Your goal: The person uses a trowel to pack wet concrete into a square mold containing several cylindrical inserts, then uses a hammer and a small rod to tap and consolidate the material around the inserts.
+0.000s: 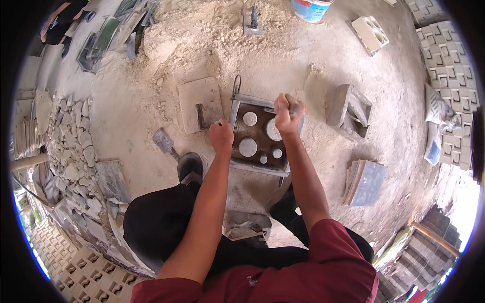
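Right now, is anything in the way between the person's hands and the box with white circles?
Nothing visible: the left hand is at the left edge of the box, the right hand over its right side. The flat board with a handle lies farther left, not between.

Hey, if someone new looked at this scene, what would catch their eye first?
Probably the grey rectangular frame in the middle, with round pale discs standing out against its dark interior. The left hand and right hand are closed into fists at its two sides. After that, maybe the broken slabs heaped at far left and the stacked pale blocks at upper right.
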Demonstrator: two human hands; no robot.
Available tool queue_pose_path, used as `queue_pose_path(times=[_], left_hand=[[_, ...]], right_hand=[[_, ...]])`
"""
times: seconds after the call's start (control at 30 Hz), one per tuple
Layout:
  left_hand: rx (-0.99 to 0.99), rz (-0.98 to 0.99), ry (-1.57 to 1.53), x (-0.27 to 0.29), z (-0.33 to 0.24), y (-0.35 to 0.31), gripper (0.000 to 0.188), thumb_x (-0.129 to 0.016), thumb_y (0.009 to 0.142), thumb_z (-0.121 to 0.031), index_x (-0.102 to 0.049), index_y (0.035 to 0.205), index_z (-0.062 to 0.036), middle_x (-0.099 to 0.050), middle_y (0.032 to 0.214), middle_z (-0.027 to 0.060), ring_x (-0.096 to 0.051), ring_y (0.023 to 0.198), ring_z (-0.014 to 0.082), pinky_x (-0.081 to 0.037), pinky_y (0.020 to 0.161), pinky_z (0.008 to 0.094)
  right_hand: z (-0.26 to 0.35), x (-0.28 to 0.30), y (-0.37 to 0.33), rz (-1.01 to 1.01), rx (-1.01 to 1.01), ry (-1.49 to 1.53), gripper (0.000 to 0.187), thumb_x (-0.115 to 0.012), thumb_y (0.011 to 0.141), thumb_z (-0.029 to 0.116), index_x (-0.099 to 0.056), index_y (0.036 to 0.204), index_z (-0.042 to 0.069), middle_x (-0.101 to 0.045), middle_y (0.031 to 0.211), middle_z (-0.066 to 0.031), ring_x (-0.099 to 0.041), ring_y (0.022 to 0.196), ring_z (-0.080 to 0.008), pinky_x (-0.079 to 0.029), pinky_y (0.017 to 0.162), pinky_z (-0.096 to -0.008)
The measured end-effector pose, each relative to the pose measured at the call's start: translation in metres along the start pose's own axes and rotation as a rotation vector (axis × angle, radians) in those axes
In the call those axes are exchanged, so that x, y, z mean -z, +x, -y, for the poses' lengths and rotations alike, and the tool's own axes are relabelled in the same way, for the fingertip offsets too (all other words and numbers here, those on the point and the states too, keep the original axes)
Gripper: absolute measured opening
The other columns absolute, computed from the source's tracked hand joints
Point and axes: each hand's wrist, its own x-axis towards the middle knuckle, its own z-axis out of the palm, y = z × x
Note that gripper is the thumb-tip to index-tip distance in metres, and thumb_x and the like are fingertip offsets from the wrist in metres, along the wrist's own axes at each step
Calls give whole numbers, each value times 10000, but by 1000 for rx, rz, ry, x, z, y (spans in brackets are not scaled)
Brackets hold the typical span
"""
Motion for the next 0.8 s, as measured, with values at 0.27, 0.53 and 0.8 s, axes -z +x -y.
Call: queue_pose_path(times=[0.27,0.53,0.8], left_hand=[[17,8,25,6,7,3,442,-420,863,-300,-673,887,61,-641,872,286,-612,890,444,-454,807,510],[-5,18,-1,5,4,3,459,-431,877,-325,-670,885,67,-642,855,283,-615,875,446,-464,786,511],[10,-6,-29,-4,9,7,437,-433,862,-295,-669,841,72,-632,860,299,-603,875,464,-460,796,513]], right_hand=[[-11,-34,2,52,-83,114,377,-477,885,36,-302,558,100,-329,521,42,-298,450,-54,-221,403,-248],[-4,-60,-2,-29,-50,40,368,-555,813,59,-320,533,23,-242,471,-63,-232,488,-97,-213,397,-327],[5,-72,-10,12,92,-24,349,-563,801,94,-350,534,21,-288,454,-109,-273,429,-114,-235,391,-334]])
